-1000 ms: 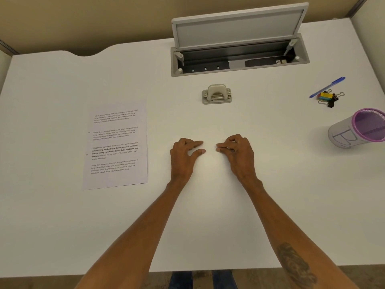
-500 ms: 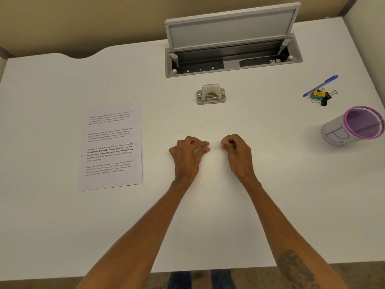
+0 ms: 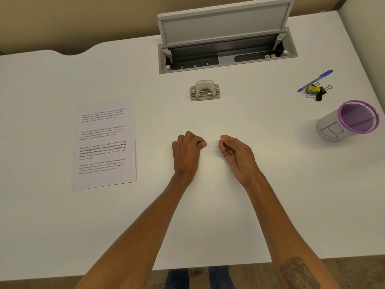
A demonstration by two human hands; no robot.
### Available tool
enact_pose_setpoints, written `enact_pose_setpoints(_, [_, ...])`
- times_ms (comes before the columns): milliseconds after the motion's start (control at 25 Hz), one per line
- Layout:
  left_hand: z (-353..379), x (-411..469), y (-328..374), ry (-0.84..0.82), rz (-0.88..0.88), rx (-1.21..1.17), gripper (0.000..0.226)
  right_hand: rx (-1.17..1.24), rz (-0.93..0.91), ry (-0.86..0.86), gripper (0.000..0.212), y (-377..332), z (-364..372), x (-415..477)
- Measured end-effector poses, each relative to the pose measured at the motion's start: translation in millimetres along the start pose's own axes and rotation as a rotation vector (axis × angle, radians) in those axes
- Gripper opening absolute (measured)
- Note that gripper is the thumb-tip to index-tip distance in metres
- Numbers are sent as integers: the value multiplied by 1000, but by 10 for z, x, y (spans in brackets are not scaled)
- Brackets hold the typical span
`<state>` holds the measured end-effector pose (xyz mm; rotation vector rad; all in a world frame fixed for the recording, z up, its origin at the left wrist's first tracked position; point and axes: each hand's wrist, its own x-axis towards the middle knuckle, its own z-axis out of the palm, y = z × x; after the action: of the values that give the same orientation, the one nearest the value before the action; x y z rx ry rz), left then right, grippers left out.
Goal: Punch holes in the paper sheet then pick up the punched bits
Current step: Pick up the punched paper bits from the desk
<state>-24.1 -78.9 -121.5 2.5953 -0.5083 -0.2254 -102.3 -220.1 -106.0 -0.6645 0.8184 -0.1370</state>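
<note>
Head | step: bit pickup; paper sheet (image 3: 104, 144) looks punched, lies left of hands | R hand (image 3: 235, 155) pinches white bit (image 3: 222, 139) | L hand (image 3: 188, 151) curled on desk (image 3: 208, 215), hold unclear | next: fine fingertip pinch for any further bits

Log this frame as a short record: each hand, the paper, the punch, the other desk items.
left hand: knuckles up, fingers curled, tips on the desk; cannot tell if it holds anything
right hand: palm turned up, thumb and forefinger pinch a tiny white bit
paper: flat, left of both hands, two small dark marks at its left margin
punch: beyond the hands, untouched
far right: pen, clips, purple cup
</note>
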Motion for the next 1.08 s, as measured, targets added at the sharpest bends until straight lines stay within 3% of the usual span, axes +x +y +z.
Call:
enact_pose_setpoints(120, [-26,12,27,-43,-48,-84,14,6,22,-16,15,14,53,-12])
enact_pose_setpoints(240, [-89,-21,105,-26,-107,-374,19,32,28,20,21,23,117,-20])
enact_pose_setpoints(440, [-167,-87,267,-68,-39,-720,25,48,17,17,16,59,198,-20])
enact_pose_setpoints(720, [-188,-28,171,-120,38,-726,17,184,77,-35,16,108,272,-27])
enact_pose_setpoints(960, [-226,-1,97,23,-38,-721,11,267,121,26,14,93,275,-49])
enact_pose_setpoints(1080, [-205,-19,48,77,-92,-675,13,151,46,121,12,49,197,-47])
